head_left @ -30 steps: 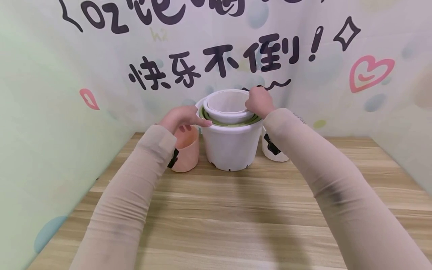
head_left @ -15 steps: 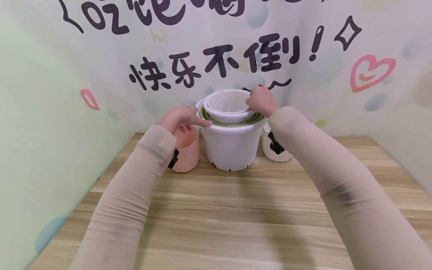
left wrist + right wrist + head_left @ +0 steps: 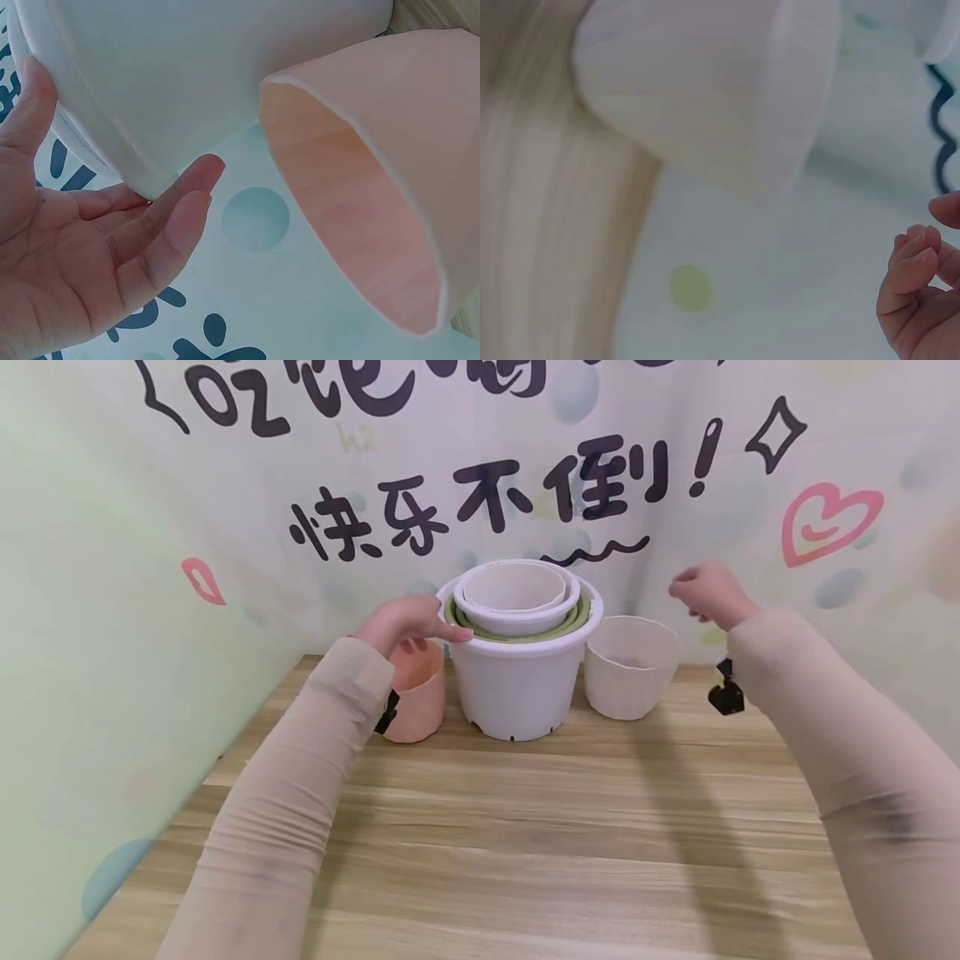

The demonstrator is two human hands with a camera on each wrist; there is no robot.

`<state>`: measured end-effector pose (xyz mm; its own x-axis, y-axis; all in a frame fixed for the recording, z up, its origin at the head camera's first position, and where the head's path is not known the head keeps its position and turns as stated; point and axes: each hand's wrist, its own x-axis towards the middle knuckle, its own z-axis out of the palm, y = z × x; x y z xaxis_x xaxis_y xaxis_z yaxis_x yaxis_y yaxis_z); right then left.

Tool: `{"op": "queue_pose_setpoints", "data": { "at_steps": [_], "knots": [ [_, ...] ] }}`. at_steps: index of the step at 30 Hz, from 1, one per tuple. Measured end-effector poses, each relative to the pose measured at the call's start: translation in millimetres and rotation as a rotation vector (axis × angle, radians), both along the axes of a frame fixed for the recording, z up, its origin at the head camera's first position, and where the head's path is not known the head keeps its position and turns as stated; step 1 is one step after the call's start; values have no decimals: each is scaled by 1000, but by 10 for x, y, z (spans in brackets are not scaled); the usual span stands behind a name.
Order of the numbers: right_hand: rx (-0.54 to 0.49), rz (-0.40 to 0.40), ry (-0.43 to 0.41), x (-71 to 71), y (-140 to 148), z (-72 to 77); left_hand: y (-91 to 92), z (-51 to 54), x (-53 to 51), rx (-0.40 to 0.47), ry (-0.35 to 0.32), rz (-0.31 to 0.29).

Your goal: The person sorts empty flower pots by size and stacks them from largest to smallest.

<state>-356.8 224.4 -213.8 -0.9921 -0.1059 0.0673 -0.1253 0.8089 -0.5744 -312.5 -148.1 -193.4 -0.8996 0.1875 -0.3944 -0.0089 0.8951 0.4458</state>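
A large white flowerpot (image 3: 517, 693) stands upright, with a green pot (image 3: 579, 625), a smaller white pot (image 3: 517, 625) and a cream pot (image 3: 513, 587) nested inside. My left hand (image 3: 405, 620) grips the big pot's left rim. In the left wrist view, the thumb (image 3: 36, 94) lies on one side of that rim and some fingers touch the other. Off to the right, my right hand (image 3: 714, 593) hangs in the air, loosely curled around nothing. It is above and right of another cream pot (image 3: 630, 685). A pink pot (image 3: 416, 706) sits below my left hand.
The wooden table (image 3: 480, 827) runs back to a printed cloth (image 3: 420, 443) with black characters. The pink pot and the separate cream pot flank the nested stack closely. A black camera piece (image 3: 726, 693) hangs under my right wrist.
My right hand has let go of the nested cream pot's rim and moved right, past the separate cream pot. My left hand and the stack have kept their place.
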Motion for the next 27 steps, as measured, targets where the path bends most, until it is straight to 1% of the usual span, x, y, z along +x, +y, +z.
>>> {"op": "queue_pose_setpoints", "data": {
  "at_steps": [3,5,8,11,15,19,22,27],
  "knots": [
    [40,-14,-39,2,217,-263,-6,-3,-9,2,-3,-1],
    [52,-16,-76,-3,292,-414,-10,-10,-17,1,-4,0],
    [37,-13,-152,-23,347,-591,-10,-12,-14,-1,-2,1],
    [2,-9,-182,-26,343,-719,-5,2,3,4,-4,3],
    [-54,-23,-154,-13,287,-844,4,-4,4,12,-8,5],
    [-158,-63,-124,-2,222,-932,6,-16,-2,18,-12,7],
    [-219,-92,-107,-8,198,-971,4,-12,4,21,-9,9],
    [-250,-112,-98,-10,189,-992,-3,-16,1,20,-1,9]
  ]
}}
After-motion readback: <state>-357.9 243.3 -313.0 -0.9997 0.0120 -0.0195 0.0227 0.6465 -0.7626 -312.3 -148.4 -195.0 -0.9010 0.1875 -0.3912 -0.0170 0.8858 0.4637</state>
